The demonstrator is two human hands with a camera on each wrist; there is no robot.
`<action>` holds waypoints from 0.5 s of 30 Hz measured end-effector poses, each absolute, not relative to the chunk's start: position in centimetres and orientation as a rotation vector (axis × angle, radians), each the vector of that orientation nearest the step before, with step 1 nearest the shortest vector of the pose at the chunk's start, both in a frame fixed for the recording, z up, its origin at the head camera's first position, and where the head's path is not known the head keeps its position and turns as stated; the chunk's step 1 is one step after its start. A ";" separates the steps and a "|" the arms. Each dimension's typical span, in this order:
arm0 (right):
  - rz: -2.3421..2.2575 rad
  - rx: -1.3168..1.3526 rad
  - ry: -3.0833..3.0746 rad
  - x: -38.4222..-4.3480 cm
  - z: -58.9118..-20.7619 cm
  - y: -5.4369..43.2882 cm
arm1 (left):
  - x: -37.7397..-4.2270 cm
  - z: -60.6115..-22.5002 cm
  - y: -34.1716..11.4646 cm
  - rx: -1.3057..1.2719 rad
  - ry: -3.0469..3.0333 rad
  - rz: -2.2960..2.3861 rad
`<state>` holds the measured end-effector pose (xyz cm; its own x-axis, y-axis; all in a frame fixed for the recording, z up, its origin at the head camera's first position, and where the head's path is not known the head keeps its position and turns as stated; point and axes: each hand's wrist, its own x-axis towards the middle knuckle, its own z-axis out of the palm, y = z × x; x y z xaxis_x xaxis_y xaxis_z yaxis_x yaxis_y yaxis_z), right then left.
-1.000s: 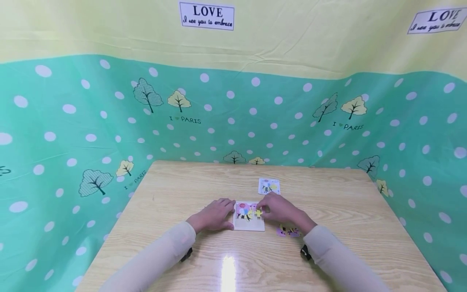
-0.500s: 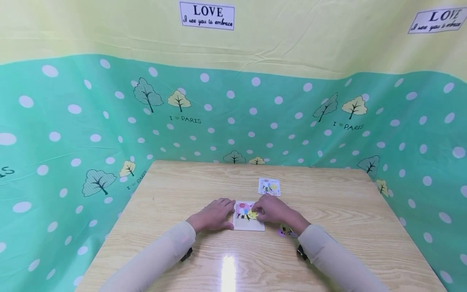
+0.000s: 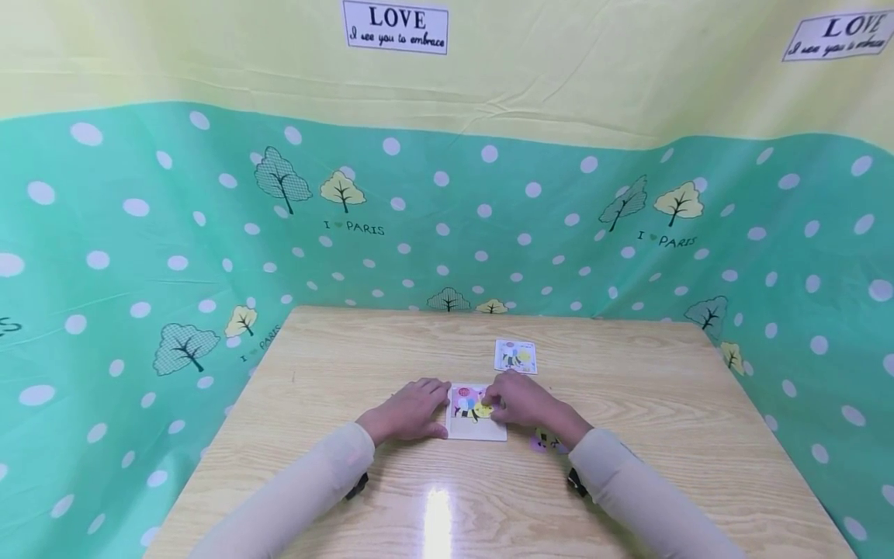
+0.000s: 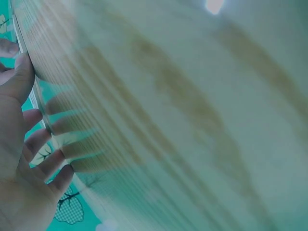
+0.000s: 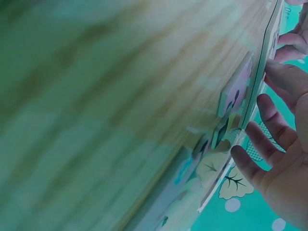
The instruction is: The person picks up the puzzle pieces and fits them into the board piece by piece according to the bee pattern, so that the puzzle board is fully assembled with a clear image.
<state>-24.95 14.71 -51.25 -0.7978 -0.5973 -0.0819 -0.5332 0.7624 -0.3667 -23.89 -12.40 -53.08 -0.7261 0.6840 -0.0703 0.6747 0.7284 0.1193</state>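
A square white puzzle board (image 3: 478,432) lies on the wooden table. Its upper part holds pieces forming a bee picture (image 3: 466,404) in pink, blue and yellow. At the board's left edge my left hand (image 3: 412,409) rests with thumb and fingers spread, touching it; the left wrist view shows those fingers (image 4: 61,180) fairly straight. My right hand (image 3: 527,400) is over the board's right side, its thumb and forefinger together at a yellow puzzle piece (image 3: 482,410). The contact itself is partly hidden. In the right wrist view the remaining fingers (image 5: 248,161) hang loosely apart.
Loose purple, yellow and black puzzle pieces (image 3: 543,442) lie under the right wrist, partly covered. Behind the right hand a square bee picture card (image 3: 515,356) lies flat. A green dotted curtain (image 3: 447,210) hangs beyond the table (image 3: 349,341).
My right hand has moved slightly left and brought the yellow piece into the picture on the board. Over the last half second it has barely shifted. The left hand has stayed in place.
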 end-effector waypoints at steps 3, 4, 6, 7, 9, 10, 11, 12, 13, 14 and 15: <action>-0.488 -0.885 2.761 -25.0 -51.3 14.7 | -23.9 -53.1 -12.4 1.102 2.813 0.127; -0.483 -0.884 2.761 -25.0 -51.4 14.8 | -23.9 -53.1 -12.4 1.098 2.811 0.128; -0.468 -0.882 2.765 -25.1 -51.5 14.8 | -23.9 -53.1 -12.4 1.094 2.810 0.136; -0.465 -0.884 2.765 -25.1 -51.6 14.8 | -23.9 -53.1 -12.4 1.090 2.808 0.138; -0.465 -0.888 2.765 -25.1 -51.6 14.8 | -23.9 -53.0 -12.4 1.094 2.808 0.140; -0.471 -0.890 2.764 -25.1 -51.6 14.8 | -23.9 -53.0 -12.4 1.095 2.809 0.140; -0.474 -0.890 2.764 -25.1 -51.6 14.8 | -23.9 -53.0 -12.4 1.097 2.810 0.140; -0.475 -0.891 2.762 -25.0 -51.5 14.8 | -23.9 -53.0 -12.4 1.098 2.810 0.138; -0.480 -0.890 2.758 -25.0 -51.5 14.8 | -23.9 -53.0 -12.4 1.099 2.811 0.139; -0.486 -0.887 2.754 -25.0 -51.4 14.9 | -23.9 -53.0 -12.4 1.101 2.813 0.142; -0.492 -0.887 2.749 -24.9 -51.3 14.9 | -23.9 -53.1 -12.4 1.101 2.813 0.140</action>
